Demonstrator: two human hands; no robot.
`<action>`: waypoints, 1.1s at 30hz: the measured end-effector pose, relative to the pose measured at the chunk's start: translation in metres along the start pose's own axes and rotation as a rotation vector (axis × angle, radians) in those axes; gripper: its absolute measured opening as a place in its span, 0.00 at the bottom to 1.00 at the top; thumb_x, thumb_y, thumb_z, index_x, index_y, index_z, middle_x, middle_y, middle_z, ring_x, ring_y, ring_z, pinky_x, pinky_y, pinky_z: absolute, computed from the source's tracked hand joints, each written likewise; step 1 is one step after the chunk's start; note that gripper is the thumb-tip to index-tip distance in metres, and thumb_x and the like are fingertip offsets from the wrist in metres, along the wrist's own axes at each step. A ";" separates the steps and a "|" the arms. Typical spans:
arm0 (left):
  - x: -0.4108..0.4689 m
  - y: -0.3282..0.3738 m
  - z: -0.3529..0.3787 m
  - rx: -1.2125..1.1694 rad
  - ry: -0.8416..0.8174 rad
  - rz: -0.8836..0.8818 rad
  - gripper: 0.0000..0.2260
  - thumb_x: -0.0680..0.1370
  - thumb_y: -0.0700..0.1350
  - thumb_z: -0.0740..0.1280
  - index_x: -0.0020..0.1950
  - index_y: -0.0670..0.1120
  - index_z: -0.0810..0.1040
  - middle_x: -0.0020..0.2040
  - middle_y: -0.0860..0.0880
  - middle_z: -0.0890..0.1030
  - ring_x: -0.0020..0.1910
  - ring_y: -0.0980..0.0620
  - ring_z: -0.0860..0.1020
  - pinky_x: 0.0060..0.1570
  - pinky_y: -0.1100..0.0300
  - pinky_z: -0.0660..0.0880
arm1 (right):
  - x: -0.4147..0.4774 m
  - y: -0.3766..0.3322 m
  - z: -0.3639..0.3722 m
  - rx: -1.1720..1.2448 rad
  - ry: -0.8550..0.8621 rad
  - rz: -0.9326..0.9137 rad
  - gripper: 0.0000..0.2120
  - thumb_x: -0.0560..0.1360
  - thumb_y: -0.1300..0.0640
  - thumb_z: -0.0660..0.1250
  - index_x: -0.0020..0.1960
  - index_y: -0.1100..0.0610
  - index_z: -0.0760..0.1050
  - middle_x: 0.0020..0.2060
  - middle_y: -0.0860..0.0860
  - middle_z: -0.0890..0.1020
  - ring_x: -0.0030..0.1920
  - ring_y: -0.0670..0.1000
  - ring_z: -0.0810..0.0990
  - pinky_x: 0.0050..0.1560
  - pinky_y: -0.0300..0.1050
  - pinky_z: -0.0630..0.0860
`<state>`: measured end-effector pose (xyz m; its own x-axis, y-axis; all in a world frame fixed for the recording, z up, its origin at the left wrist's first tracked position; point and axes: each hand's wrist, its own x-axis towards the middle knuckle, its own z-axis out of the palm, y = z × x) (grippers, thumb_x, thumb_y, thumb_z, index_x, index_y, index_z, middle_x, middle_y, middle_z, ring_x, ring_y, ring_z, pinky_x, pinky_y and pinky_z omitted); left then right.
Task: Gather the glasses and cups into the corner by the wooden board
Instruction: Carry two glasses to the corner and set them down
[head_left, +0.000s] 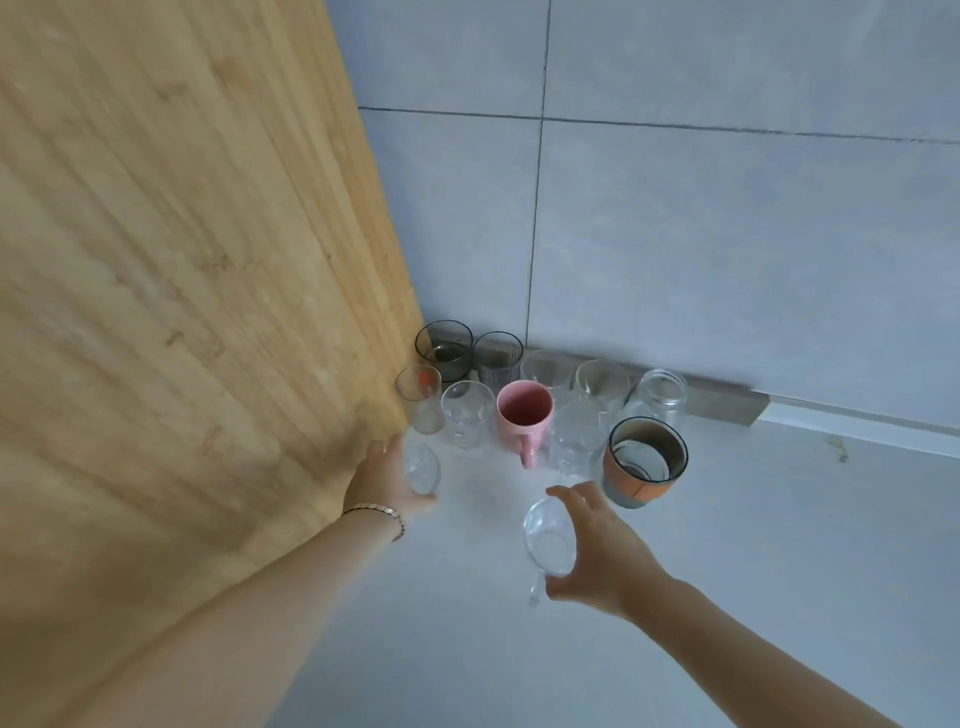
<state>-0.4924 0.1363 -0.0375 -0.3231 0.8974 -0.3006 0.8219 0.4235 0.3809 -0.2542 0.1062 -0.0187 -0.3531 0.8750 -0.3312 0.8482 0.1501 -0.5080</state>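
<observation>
Several glasses and cups stand clustered in the corner beside the tall wooden board: a pink mug, two dark glasses, clear tumblers, a glass jar and an orange-sleeved cup. My left hand grips a small clear glass right against the board's lower edge. My right hand holds another clear glass in front of the cluster, its mouth turned sideways.
A pale grey tiled wall backs the white counter. A grey strip runs along the wall's foot to the right of the cluster.
</observation>
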 end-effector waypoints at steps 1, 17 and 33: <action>0.011 -0.003 -0.002 0.028 -0.018 0.019 0.35 0.64 0.50 0.75 0.67 0.46 0.65 0.63 0.44 0.71 0.61 0.44 0.74 0.56 0.53 0.76 | 0.008 -0.007 0.007 0.008 0.003 0.019 0.46 0.61 0.49 0.76 0.73 0.51 0.57 0.67 0.48 0.63 0.64 0.52 0.71 0.60 0.43 0.73; 0.054 -0.005 -0.002 0.510 -0.024 0.219 0.34 0.71 0.53 0.69 0.69 0.39 0.61 0.65 0.43 0.66 0.65 0.44 0.65 0.60 0.60 0.69 | 0.105 -0.077 0.060 0.189 0.060 0.159 0.44 0.68 0.56 0.74 0.75 0.55 0.51 0.71 0.49 0.60 0.68 0.54 0.68 0.65 0.48 0.71; 0.043 -0.010 -0.003 0.550 0.052 0.260 0.36 0.70 0.55 0.71 0.70 0.37 0.62 0.64 0.42 0.70 0.62 0.44 0.70 0.59 0.57 0.72 | 0.098 -0.086 0.069 0.392 -0.027 0.416 0.39 0.70 0.49 0.72 0.71 0.62 0.56 0.66 0.57 0.66 0.65 0.55 0.71 0.62 0.45 0.71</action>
<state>-0.5157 0.1709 -0.0516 -0.0904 0.9735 -0.2103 0.9942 0.0759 -0.0759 -0.3895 0.1475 -0.0624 -0.0355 0.8111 -0.5838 0.7099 -0.3906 -0.5860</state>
